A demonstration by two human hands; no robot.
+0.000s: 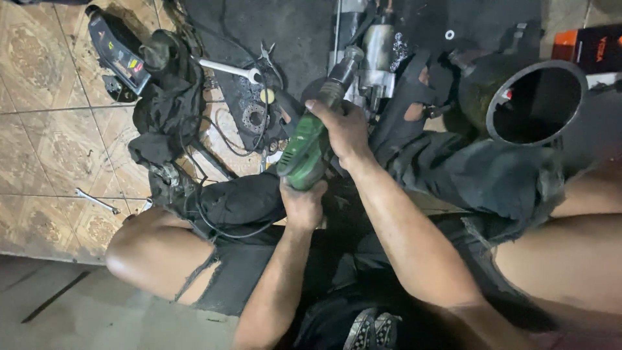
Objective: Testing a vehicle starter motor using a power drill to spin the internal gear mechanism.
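Your left hand [301, 206] is clenched round the rear of the green drill [306, 148], and your right hand [343, 126] grips it further up, near the front collar. The drill sits above your lap, over the dark mat [259, 39], nose against the metal motor part [376, 58]. Its long axis runs from lower left to upper right, pointing away from you. You look to be mid-way through working the tool on that part. The next move calls for steady pressure along that axis, both hands firm, so the tip does not skid. A wrench [230, 68] lies to the left.
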